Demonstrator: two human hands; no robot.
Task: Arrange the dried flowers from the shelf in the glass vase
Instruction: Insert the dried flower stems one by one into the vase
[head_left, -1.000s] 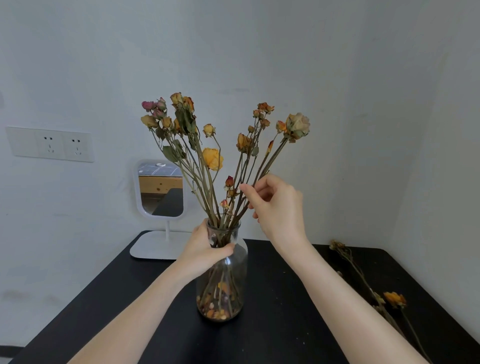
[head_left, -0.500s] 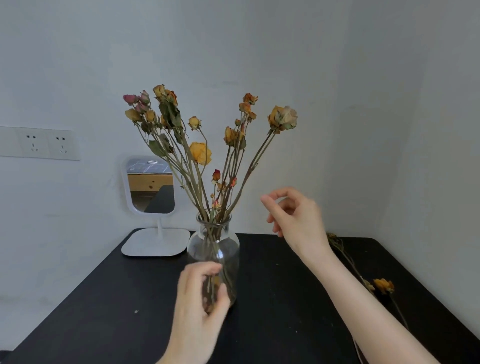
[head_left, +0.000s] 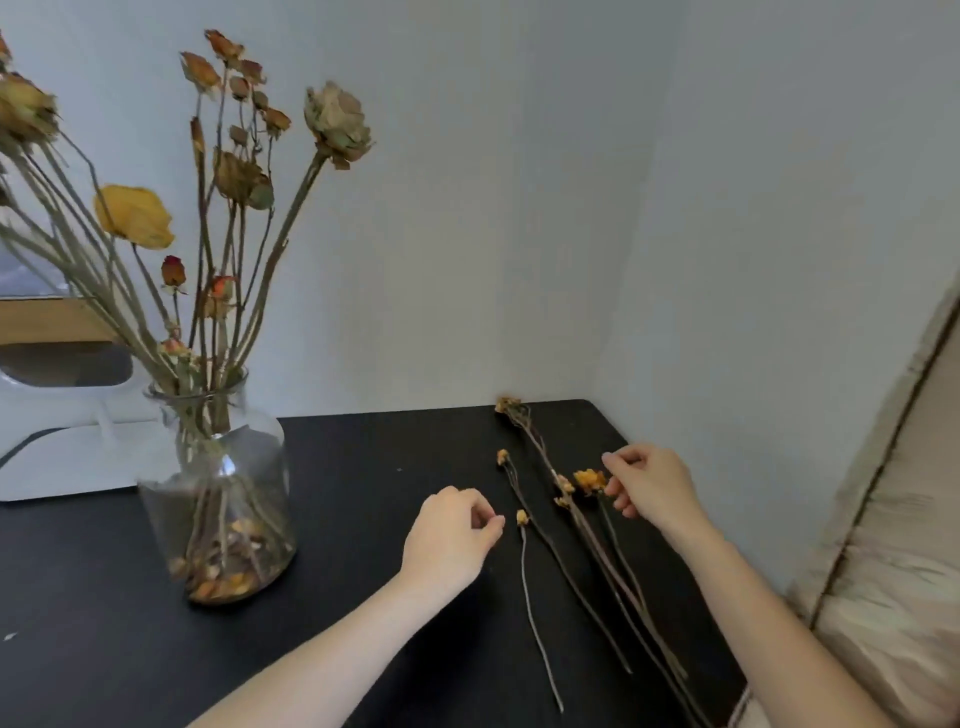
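Left on the surface (head_left: 363, 493), vase (head_left: 223, 499) stands upright w/ dried flowers (head_left: 234, 176) in it. Right of it, loose stems (head_left: 605, 558) lie flat. L hand (head_left: 452, 535) curled, fingertips pressed together, holding nothing, just beside a small bud (head_left: 522, 517). R hand (head_left: 649, 483) curled at orange flower (head_left: 589, 480); can't tell if pinching.

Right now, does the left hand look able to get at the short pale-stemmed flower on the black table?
Probably yes. The left hand hovers just beside the head of the pale-stemmed flower, with only bare table between them. The right hand pinches the orange flower farther right, out of the way.
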